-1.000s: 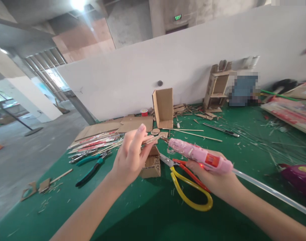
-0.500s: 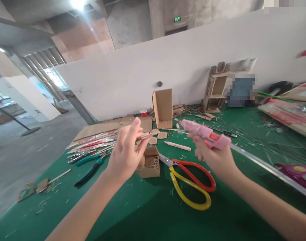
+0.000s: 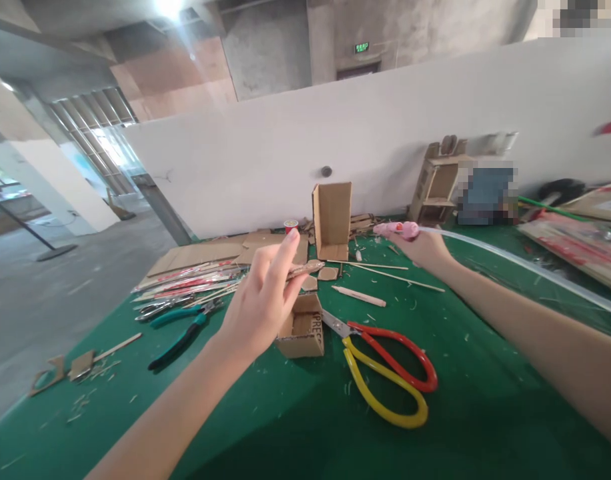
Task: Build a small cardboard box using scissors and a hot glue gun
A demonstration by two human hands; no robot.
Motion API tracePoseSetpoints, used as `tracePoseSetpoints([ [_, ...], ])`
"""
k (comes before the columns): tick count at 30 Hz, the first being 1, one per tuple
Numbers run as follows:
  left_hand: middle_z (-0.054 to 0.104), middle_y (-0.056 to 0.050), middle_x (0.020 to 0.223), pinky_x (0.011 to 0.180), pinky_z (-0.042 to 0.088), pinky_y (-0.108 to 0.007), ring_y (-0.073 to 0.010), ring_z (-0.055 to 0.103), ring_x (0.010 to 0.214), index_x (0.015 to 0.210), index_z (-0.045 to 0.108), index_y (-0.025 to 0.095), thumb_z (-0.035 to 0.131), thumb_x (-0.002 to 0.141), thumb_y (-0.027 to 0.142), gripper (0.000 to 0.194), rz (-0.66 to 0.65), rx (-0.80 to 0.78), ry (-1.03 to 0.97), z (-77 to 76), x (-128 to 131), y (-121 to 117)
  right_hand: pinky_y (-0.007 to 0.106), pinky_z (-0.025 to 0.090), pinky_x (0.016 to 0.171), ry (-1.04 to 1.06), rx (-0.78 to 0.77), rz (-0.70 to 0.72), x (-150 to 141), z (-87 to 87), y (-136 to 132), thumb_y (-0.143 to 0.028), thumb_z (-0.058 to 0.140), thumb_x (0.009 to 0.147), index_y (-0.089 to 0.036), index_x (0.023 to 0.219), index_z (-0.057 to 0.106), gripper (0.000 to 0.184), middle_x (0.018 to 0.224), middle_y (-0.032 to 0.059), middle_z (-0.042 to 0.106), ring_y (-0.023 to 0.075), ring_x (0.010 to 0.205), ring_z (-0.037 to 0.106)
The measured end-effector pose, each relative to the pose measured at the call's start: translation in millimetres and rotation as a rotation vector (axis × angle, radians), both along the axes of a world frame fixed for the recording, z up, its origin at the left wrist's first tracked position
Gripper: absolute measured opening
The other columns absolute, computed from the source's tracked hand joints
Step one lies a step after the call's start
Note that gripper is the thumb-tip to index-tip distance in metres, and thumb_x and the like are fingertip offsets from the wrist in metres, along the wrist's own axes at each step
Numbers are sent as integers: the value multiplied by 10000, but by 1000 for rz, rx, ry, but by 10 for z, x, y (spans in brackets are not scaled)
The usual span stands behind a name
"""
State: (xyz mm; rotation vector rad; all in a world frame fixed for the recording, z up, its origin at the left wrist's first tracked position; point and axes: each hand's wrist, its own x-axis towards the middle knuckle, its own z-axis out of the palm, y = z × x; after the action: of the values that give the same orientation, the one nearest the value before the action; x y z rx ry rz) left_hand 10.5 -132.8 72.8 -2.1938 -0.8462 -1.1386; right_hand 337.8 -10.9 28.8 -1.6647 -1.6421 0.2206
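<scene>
Between thumb and fingers, my left hand (image 3: 260, 300) pinches a small cardboard piece (image 3: 305, 268), seen nearly edge-on. Just below that hand stands a small open cardboard box (image 3: 301, 337) with printed letters on one inner wall. My right hand (image 3: 425, 250) is farther out, closed around a pink glue gun (image 3: 398, 230), with a long clear glue stick (image 3: 515, 260) trailing out of its back. Scissors (image 3: 385, 370) with one red and one yellow handle lie beside the box. A pale pen (image 3: 359, 296) rests behind them.
A tall folded cardboard piece (image 3: 334, 220) stands near the white wall (image 3: 225, 160). Green-handled pliers (image 3: 185, 333) and wrapped sticks lie at left. A cardboard shelf (image 3: 438, 183) stands back right. Cardboard scraps (image 3: 83, 365) lie by the table's left edge.
My right hand has moved away and slightly up with the glue gun, which now points more to the left and back. My left hand still holds the cardboard piece. The view shifted a little.
</scene>
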Motion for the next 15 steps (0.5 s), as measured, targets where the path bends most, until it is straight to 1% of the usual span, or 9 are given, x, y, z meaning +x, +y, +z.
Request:
tracePoseSetpoints([
  [2, 570, -103, 1082, 771, 602, -313, -156, 653, 831, 1512, 105, 242, 579, 891, 119, 790, -1, -18, 5, -25, -16, 26, 319, 469, 579, -33, -84, -45, -31, -29, 146, -639, 549, 796, -167, 718, 680, 497, 613, 94, 673, 260, 626, 660],
  [4, 562, -104, 1076, 776, 602, -319, -159, 655, 837, 1514, 101, 233, 579, 889, 111, 796, -8, -30, 6, -49, -31, 56, 313, 437, 516, -56, -154, -65, -47, -73, 279, -654, 527, 800, -158, 700, 664, 524, 540, 87, 638, 230, 492, 617],
  [5, 558, -105, 1072, 780, 602, -323, -161, 655, 839, 1515, 103, 228, 577, 889, 108, 795, -11, -35, 6, -61, -37, 71, 309, 428, 505, -66, -180, -67, -50, -102, 334, -652, 526, 800, -158, 702, 662, 522, 519, 79, 626, 218, 456, 599],
  [8, 551, -105, 1070, 791, 603, -336, -166, 653, 854, 1514, 106, 227, 570, 893, 111, 783, -13, -63, 12, -92, -47, 100, 309, 427, 530, -96, -222, -67, -40, -209, 449, -638, 577, 771, -159, 667, 651, 495, 451, 60, 584, 222, 454, 594],
  [11, 552, -108, 1090, 787, 605, -333, -168, 648, 875, 1510, 108, 232, 558, 900, 115, 767, -17, -88, 17, -113, -43, 95, 324, 430, 554, -114, -221, -50, 11, -295, 497, -616, 641, 740, -166, 557, 614, 486, 372, 57, 527, 242, 469, 594],
  [13, 556, -112, 1099, 790, 604, -334, -165, 647, 871, 1506, 116, 222, 556, 901, 111, 757, -21, -84, 21, -118, -34, 80, 332, 429, 546, -115, -197, -10, 75, -322, 495, -586, 683, 726, -174, 480, 579, 491, 326, 50, 487, 236, 440, 573],
  [15, 560, -115, 1104, 801, 600, -340, -164, 647, 866, 1502, 125, 212, 557, 900, 110, 748, -23, -75, 23, -120, -24, 67, 324, 438, 536, -101, -132, 48, 157, -332, 474, -544, 716, 728, -168, 471, 580, 475, 344, 41, 503, 210, 433, 562],
])
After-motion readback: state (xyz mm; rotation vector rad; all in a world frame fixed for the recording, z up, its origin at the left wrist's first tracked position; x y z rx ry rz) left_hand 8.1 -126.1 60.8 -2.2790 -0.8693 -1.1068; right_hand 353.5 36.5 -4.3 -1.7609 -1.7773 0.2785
